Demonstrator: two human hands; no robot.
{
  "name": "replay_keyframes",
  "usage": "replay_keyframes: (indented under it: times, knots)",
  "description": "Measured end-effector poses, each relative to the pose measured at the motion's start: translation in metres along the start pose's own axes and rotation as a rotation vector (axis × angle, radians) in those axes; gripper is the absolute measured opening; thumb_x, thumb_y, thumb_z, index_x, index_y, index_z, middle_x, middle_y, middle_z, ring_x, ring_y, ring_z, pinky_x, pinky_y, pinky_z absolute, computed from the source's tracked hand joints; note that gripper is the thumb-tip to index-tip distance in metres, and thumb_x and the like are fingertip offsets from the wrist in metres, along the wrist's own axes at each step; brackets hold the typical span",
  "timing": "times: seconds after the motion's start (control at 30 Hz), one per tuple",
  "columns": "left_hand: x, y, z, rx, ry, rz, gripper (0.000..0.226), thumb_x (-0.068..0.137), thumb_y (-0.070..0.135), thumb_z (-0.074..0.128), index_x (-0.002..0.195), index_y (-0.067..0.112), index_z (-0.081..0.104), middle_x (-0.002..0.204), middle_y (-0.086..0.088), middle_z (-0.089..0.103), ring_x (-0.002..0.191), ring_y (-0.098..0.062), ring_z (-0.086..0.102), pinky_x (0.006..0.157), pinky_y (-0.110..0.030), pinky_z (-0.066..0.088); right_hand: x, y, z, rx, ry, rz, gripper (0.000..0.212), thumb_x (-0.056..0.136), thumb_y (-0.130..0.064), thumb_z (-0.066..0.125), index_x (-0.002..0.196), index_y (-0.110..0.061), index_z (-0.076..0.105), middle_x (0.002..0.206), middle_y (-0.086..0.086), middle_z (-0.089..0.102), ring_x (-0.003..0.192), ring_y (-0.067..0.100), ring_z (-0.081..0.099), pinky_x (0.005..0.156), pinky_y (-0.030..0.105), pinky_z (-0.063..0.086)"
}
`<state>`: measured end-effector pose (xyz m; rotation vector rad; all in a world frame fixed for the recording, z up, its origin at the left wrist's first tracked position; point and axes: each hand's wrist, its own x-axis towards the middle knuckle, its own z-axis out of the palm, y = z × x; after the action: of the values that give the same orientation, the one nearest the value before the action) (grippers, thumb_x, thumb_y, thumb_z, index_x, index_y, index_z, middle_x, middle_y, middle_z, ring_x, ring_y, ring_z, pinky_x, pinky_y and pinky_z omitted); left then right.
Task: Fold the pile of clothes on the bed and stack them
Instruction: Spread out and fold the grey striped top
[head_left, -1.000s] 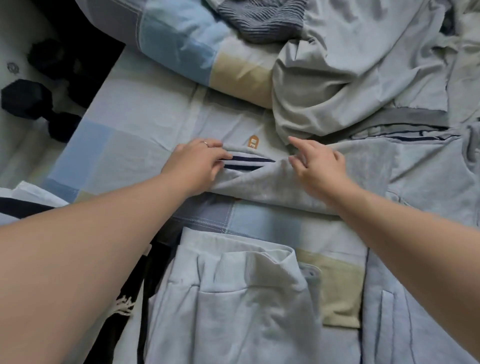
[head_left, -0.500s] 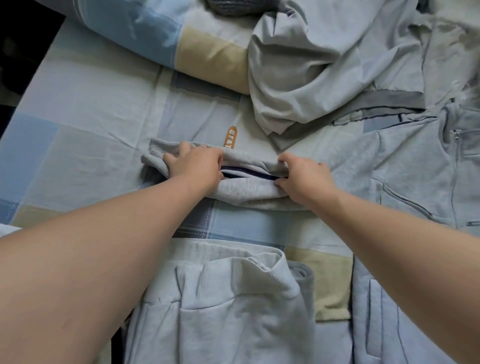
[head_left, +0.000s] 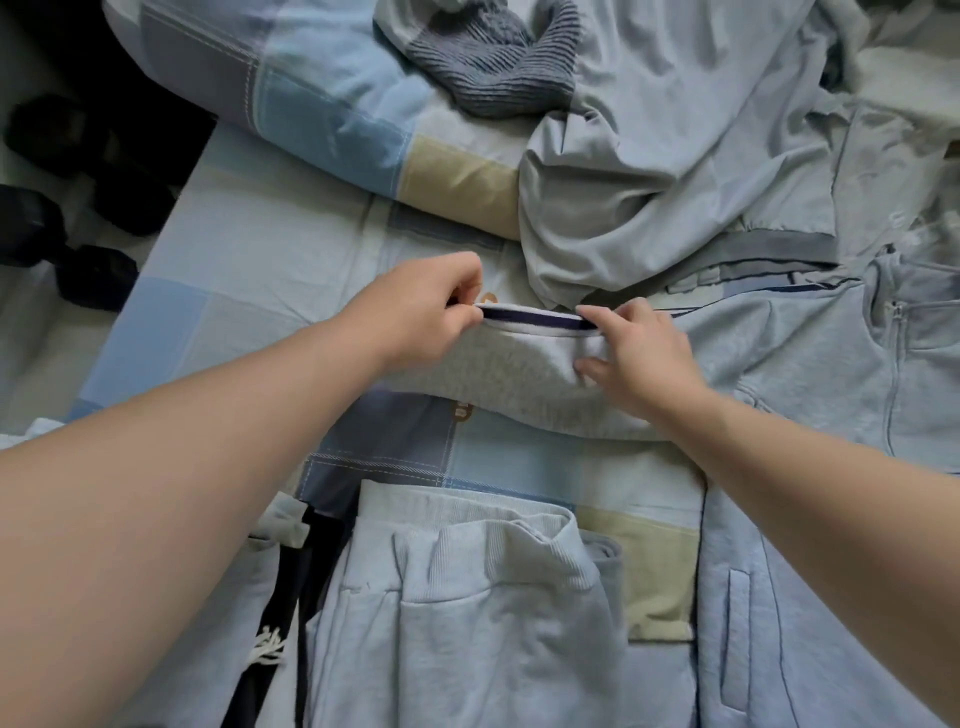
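far left, off the bed on the floor: dark dumbbells (head_left: 98, 278). next, the patchwork bed sheet (head_left: 249, 249), with a matching pillow (head_left: 322, 98) at its far edge. near left, a dark garment (head_left: 317, 571) with a white drawstring, just beside pale blue sweatpants (head_left: 467, 623) lying flat at the near edge. in the middle of the bed, a grey fleece garment (head_left: 519, 384), its navy-striped edge (head_left: 535, 316) held up taut between both hands. left hand (head_left: 415, 306) curled, pinching the left end. right hand (head_left: 639, 353) pinching the right end, forefinger on top, thumb on the fleece below. far middle, a ribbed knit (head_left: 498, 67) on the pillow, touching a crumpled grey t-shirt (head_left: 649, 182). far right, a grey zip jacket (head_left: 857, 364) spread flat.
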<state>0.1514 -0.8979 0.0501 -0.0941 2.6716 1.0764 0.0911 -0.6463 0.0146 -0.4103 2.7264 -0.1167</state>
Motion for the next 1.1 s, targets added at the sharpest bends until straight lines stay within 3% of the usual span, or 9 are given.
replay_keyframes:
  times: [0.17,0.3,0.4,0.47,0.6,0.77,0.93,1.03,1.1]
  knots:
    - [-0.006,0.016,-0.020,0.050,0.014,0.111,0.027,0.097,0.025,0.061,0.082,0.025,0.039,0.067,0.005,0.050,0.065,-0.018,0.048,0.063,-0.042,0.041,0.012,-0.025,-0.026,0.079,0.042,0.032,0.044,0.087,-0.029,0.065,0.130,-0.033,0.058,0.143,0.000,0.044,0.136,0.028,0.036,0.109,0.044,0.028]
    - [-0.006,0.013,-0.025,0.052,0.023,0.104,0.019,0.099,0.031,0.060,0.098,0.024,0.042,0.075,0.004,0.058,0.071,-0.019,0.055,0.067,-0.043,0.047,0.014,-0.036,-0.041,0.097,0.015,0.052,0.014,0.087,-0.022,0.058,0.101,-0.026,0.058,0.088,-0.004,0.061,0.097,0.025,0.053,0.106,0.042,0.024]
    - [-0.009,0.008,-0.031,0.031,-0.098,-0.007,0.042,0.087,0.052,0.070,0.106,0.022,0.047,0.081,-0.002,0.062,0.073,-0.020,0.058,0.068,-0.041,0.049,0.011,-0.037,-0.044,0.100,0.038,0.008,0.010,0.091,-0.023,0.057,0.098,-0.028,0.052,0.081,-0.006,0.059,0.087,0.022,0.049,0.105,0.041,0.024]
    - [-0.012,0.002,-0.033,0.134,-0.222,-0.079,0.048,0.078,0.056,0.078,0.098,0.019,0.055,0.083,0.000,0.062,0.075,-0.017,0.058,0.063,-0.034,0.045,0.011,-0.039,-0.043,0.108,0.045,-0.010,0.007,0.094,-0.025,0.056,0.097,-0.032,0.055,0.083,-0.008,0.060,0.093,0.022,0.053,0.101,0.040,0.025]
    - [-0.015,-0.028,-0.037,0.128,-0.316,-0.221,0.016,0.086,0.033,0.076,0.079,0.024,0.063,0.080,0.001,0.065,0.077,-0.017,0.060,0.062,-0.029,0.042,0.015,-0.049,-0.033,0.111,0.038,-0.023,0.009,0.096,-0.027,0.053,0.093,-0.034,0.059,0.091,-0.009,0.062,0.103,0.022,0.057,0.101,0.042,0.026]
    - [-0.017,-0.065,-0.035,-0.101,-0.101,-0.400,0.024,0.089,0.041,0.073,0.088,0.018,0.066,0.086,-0.003,0.062,0.079,-0.019,0.056,0.062,-0.031,0.038,0.021,-0.070,-0.008,0.029,0.095,-0.054,0.017,0.100,-0.029,0.047,0.108,-0.028,0.063,0.107,-0.005,0.061,0.111,0.026,0.052,0.108,0.045,0.022]
    - [-0.016,-0.090,-0.012,0.128,0.160,-0.569,0.021,0.096,0.033,0.063,0.111,0.018,0.059,0.117,-0.008,0.061,0.105,-0.031,0.056,0.082,-0.037,0.042,0.023,-0.108,0.020,0.193,0.130,-0.150,0.027,0.101,-0.031,0.050,0.126,-0.029,0.062,0.132,-0.003,0.055,0.129,0.021,0.044,0.113,0.043,0.021]
    - [-0.021,-0.086,-0.001,0.383,0.220,-0.450,0.034,0.099,0.025,0.055,0.133,0.022,0.050,0.141,-0.008,0.047,0.127,-0.034,0.043,0.102,-0.044,0.036,0.014,-0.098,0.034,0.172,0.164,-0.183,0.050,0.099,-0.032,0.055,0.147,-0.028,0.044,0.156,0.000,0.035,0.146,0.021,0.026,0.117,0.044,0.020]
    - [-0.020,-0.074,0.008,0.404,0.165,-0.224,0.039,0.099,0.026,0.052,0.138,0.024,0.049,0.148,-0.005,0.043,0.133,-0.031,0.040,0.105,-0.043,0.035,0.009,-0.073,0.040,0.179,0.123,0.107,0.063,0.100,-0.038,0.051,0.157,-0.031,0.024,0.166,0.003,0.014,0.153,0.028,0.011,0.121,0.050,0.016]
